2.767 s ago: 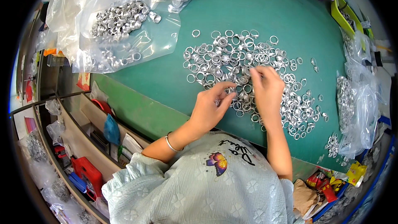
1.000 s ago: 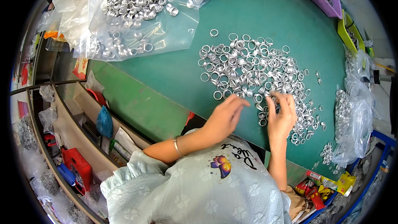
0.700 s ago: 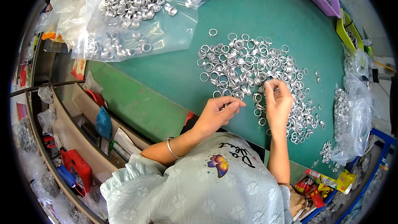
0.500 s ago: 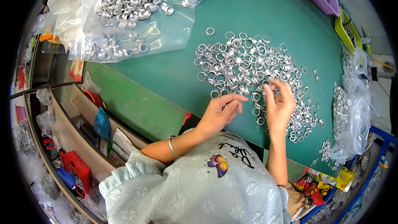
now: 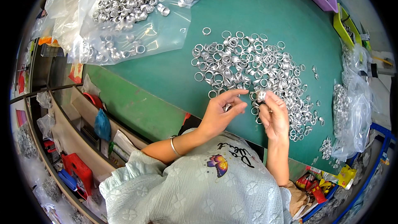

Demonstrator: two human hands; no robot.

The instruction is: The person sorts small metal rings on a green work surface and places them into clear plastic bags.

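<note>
A wide heap of silver metal rings point(image 5: 232, 58) lies on the green table. At the heap's near edge my right hand point(image 5: 275, 117) pinches a silver ring point(image 5: 260, 96) between thumb and fingertips, its other fingers half curled. Just left of it is my left hand point(image 5: 222, 111), its index finger stretched toward that ring and its thumb apart. Something silver, apparently another ring point(image 5: 227, 107), shows in the left hand's curled fingers. How many rings that hand holds is hidden.
A clear plastic bag point(image 5: 170, 37) with more rings lies at the far left. Along the right edge are another bag of rings point(image 5: 340, 108), a small ring pile point(image 5: 326, 148), a green bin point(image 5: 345, 27) and a purple bin point(image 5: 327, 1). Open drawers point(image 5: 91, 141) stand at the left.
My right hand has drawn back from the heap toward my left hand, with a ring now visible in its pinch. My left thumb has spread away from the index finger.
</note>
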